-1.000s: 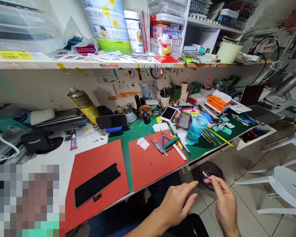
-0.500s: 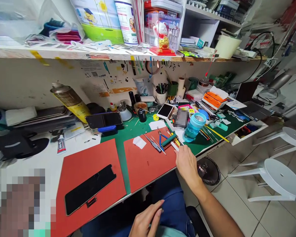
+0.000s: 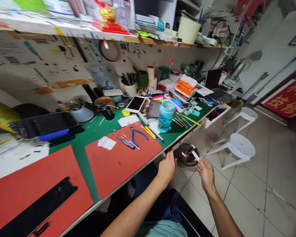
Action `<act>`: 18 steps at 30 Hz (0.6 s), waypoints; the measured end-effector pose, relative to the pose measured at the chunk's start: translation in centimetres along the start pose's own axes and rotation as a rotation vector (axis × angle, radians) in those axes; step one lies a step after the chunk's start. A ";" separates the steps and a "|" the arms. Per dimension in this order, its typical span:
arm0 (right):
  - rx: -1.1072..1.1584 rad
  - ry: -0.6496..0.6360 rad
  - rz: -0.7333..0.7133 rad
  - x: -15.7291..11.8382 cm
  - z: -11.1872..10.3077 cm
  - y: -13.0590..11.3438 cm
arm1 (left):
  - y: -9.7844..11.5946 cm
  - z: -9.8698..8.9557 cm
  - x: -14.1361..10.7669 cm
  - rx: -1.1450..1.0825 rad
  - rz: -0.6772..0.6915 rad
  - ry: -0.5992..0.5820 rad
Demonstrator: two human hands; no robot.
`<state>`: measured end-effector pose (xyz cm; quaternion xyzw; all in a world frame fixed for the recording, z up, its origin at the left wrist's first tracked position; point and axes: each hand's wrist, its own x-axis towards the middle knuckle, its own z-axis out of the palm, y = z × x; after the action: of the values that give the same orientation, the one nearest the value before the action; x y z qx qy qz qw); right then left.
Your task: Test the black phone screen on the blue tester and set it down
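Observation:
My right hand [image 3: 206, 172] is closed on the white handle of a small hand roller [image 3: 195, 155] with a green head. That head is seen nearly end-on, in front of the dark waste bin [image 3: 187, 156] on the floor. At the table's front edge is my left hand [image 3: 167, 167], its fingers stretched up against or just under the edge; nothing shows in it. On the right red mat [image 3: 128, 168] lie blue-handled pliers [image 3: 138, 134], a grey-handled tool [image 3: 124, 142], tweezers-like thin tools and a white paper scrap [image 3: 107, 143]. A dark phone screen [image 3: 39, 207] rests on the left red mat [image 3: 39, 174].
A blue water bottle [image 3: 166, 118] stands near the table's front edge, beside several pens and a white tablet [image 3: 137, 104]. An open drawer [image 3: 217, 116] juts out farther right. White stools [image 3: 241, 144] stand on the tiled floor. A loaded shelf [image 3: 128, 38] overhangs the table.
The view has swung right. My right hand has carried the roller off the mat, out past the table edge towards the bin. My left hand has risen from my lap to the table edge.

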<state>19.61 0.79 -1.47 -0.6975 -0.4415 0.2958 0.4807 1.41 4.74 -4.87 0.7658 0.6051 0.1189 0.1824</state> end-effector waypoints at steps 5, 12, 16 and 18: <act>-0.147 -0.010 0.055 2.3 -2.3 2.1 | -0.1 1.1 1.3 0.040 -0.024 0.009; -0.538 -0.081 0.059 6.9 -0.9 0.1 | 3.4 3.9 -2.7 0.051 0.043 -0.011; -0.702 -0.109 0.114 9.1 0.3 -0.6 | 5.3 5.3 -4.6 0.059 0.090 -0.030; -0.757 -0.120 0.139 9.7 0.8 -0.7 | 5.6 5.5 -5.2 0.054 0.151 -0.017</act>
<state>22.98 9.96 -1.01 -0.8354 -0.4983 0.1839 0.1413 7.38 -2.19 -7.28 0.8149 0.5470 0.1095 0.1573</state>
